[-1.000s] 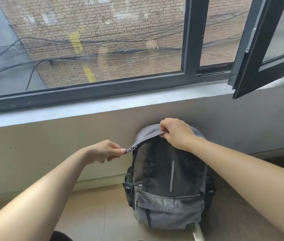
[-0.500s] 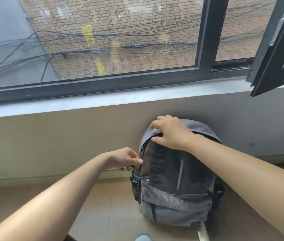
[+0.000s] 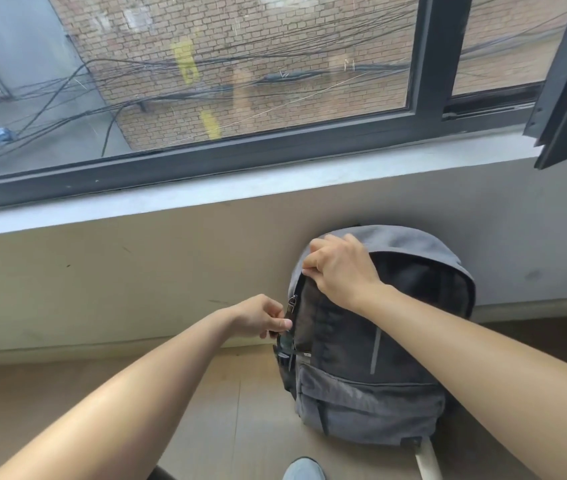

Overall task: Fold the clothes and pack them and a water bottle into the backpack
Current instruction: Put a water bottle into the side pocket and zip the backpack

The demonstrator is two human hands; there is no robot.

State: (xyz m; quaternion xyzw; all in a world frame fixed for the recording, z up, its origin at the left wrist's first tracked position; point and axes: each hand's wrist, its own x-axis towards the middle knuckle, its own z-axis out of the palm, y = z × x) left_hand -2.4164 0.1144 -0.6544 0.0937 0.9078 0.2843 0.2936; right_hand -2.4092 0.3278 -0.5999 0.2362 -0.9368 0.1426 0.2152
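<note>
Just behind backpack (image 3: pixel 372 400), wall (image 3: pixel 129 271) and windowsill (image 3: pixel 206 195).

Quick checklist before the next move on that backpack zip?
1. Zip grip: left hand pinches the zipper pull: ok.
2. Brace: right hand grips the top edge of the backpack: ok.
3. Stance: backpack upright on the floor, against the wall: ok.
4. Contents: clothes inside: cannot tell, interior hidden.
5. Contents: water bottle packed: cannot tell.
6. Zip track free of snagged fabric: cannot tell.
</note>
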